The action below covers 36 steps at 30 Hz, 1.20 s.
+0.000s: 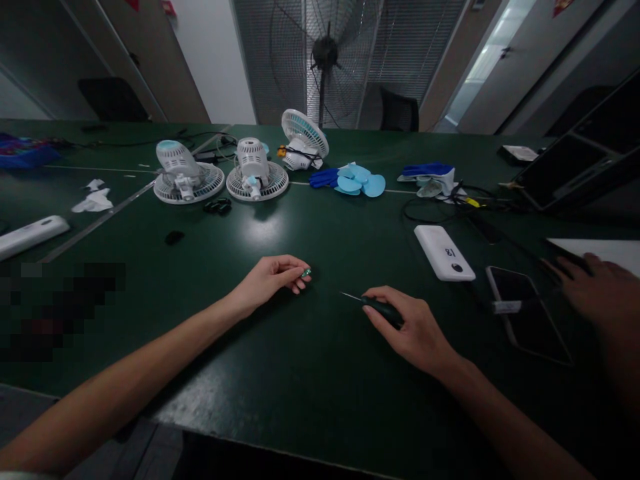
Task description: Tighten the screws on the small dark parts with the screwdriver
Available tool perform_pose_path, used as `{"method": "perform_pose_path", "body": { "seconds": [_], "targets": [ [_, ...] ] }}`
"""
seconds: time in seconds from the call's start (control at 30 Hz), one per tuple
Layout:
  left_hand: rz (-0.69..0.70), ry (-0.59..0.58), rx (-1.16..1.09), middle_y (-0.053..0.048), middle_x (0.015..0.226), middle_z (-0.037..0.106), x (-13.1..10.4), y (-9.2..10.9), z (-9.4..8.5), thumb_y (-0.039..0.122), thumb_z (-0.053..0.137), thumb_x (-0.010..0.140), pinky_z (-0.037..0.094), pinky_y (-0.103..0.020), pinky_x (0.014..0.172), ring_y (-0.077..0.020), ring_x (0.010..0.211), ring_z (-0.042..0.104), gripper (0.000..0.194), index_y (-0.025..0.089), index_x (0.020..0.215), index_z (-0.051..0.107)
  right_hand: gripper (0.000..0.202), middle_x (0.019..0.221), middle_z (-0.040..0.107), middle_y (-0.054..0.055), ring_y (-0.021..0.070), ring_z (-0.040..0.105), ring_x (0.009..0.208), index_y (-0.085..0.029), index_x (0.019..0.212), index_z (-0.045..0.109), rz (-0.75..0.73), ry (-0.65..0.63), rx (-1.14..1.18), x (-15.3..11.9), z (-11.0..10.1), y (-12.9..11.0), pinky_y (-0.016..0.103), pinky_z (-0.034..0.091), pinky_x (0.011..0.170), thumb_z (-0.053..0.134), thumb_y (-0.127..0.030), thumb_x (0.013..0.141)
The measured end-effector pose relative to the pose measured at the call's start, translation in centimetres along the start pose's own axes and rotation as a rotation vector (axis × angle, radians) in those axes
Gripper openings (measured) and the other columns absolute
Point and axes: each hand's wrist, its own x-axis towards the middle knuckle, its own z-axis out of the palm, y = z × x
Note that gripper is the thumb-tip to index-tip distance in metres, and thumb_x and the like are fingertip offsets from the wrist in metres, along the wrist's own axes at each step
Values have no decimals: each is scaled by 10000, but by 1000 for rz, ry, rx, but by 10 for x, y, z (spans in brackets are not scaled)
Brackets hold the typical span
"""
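Note:
Between the thumb and fingertips of my left hand point(280, 273) is a small green piece point(306, 273); it looks like a little circuit board, though it is too small to be sure. My right hand point(407, 327) is wrapped round the dark handle of a screwdriver point(383, 310). Its thin metal shaft points left toward my left hand, and the tip is apart from the green piece. Both hands are just above the dark green table point(280, 373).
Farther back are white fan parts point(255, 180), light blue fan blades point(360, 180) and gloves point(430, 179). A white power bank point(444, 252) and a phone point(527, 313) lie to the right. Another person's hand point(600, 287) is at the right edge, near a laptop-like white edge point(600, 250).

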Motion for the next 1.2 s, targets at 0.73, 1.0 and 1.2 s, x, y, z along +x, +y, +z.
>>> {"method": "perform_pose_path", "body": {
  "seconds": [0.73,1.0,1.2],
  "targets": [
    [119,983,1153,9,1130,722,-88,8,-219,404,594,930,500,-271,949,-157,936,662,405,212,1273,691,249,1051,724,39,193,709,884,-255,1235,622,27,-29,4,-1,2,2,297,580,667,559,-363,1019],
    [85,945,1209,-5,1107,725,-86,-12,-233,398,599,940,497,-249,880,-167,910,671,398,195,1268,697,242,1061,729,45,220,714,948,-258,1230,618,13,-12,-30,0,3,4,324,583,711,559,-364,1020],
    [72,899,1351,-37,1195,718,-80,-13,-236,394,548,984,473,-283,941,-203,996,673,396,188,1292,690,245,1057,734,37,211,717,933,-267,1236,623,16,-21,-22,0,2,4,304,582,672,560,-360,1017]
  ]
}}
